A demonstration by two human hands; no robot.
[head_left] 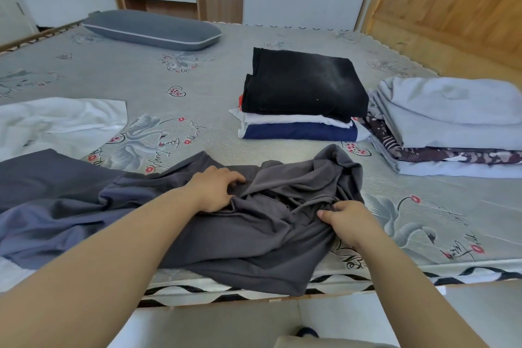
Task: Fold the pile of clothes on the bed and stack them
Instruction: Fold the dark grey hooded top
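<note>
- Under both hands, on the bed, lies the crumpled grey garment.
- Left hand rests curled on it; right hand pinches a fold, probably the waistband.
- Next: spread flat before folding; finished stacks wait beyond.

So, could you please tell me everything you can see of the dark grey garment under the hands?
The dark grey garment looks like soft, thin knit fabric, crumpled and unfolded at the bed's near edge, one corner hanging over it. The left hand rests on it; the right hand pinches a bunched fold. Another grey cloth adjoins its left side.
</note>
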